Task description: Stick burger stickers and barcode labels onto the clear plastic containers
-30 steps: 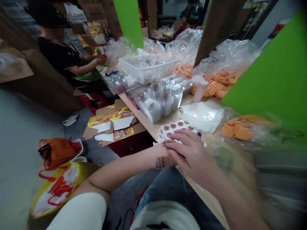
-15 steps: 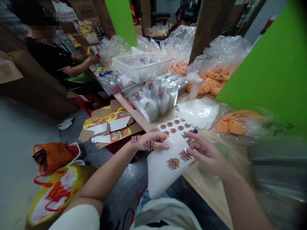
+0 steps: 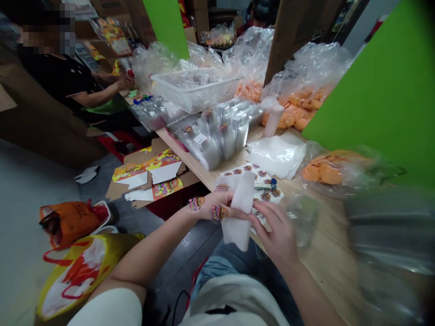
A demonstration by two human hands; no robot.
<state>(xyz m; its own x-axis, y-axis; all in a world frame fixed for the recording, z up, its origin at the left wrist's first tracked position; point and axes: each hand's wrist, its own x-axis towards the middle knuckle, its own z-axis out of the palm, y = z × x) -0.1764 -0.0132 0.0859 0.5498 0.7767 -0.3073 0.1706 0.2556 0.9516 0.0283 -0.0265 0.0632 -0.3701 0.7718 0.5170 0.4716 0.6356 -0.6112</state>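
My left hand [image 3: 217, 204] pinches a white sticker backing sheet [image 3: 239, 213] at the edge of the wooden table [image 3: 326, 258]. Colourful stickers cling to the back of that hand and its wrist. My right hand [image 3: 277, 228] grips the same sheet from the right, fingers curled on its edge. The sheet hangs curled and nearly upright between both hands. Just behind them a sheet of burger stickers [image 3: 261, 181] lies flat on the table, with a small blue-tipped tool [image 3: 268, 184] on it.
Clear packed boxes [image 3: 217, 136], a white basket [image 3: 195, 90], white bags [image 3: 277, 154] and bags of orange pieces [image 3: 326, 172] crowd the table. Green dividers [image 3: 384, 90] stand at right. Another person [image 3: 68, 77] works at far left. Printed cartons [image 3: 152, 172] and bags [image 3: 78, 267] lie on the floor.
The sheet, held flatter with stickers showing half a second ago, is now curled upright between both hands. A second ago my right hand lay over my left wrist with no sheet lifted.
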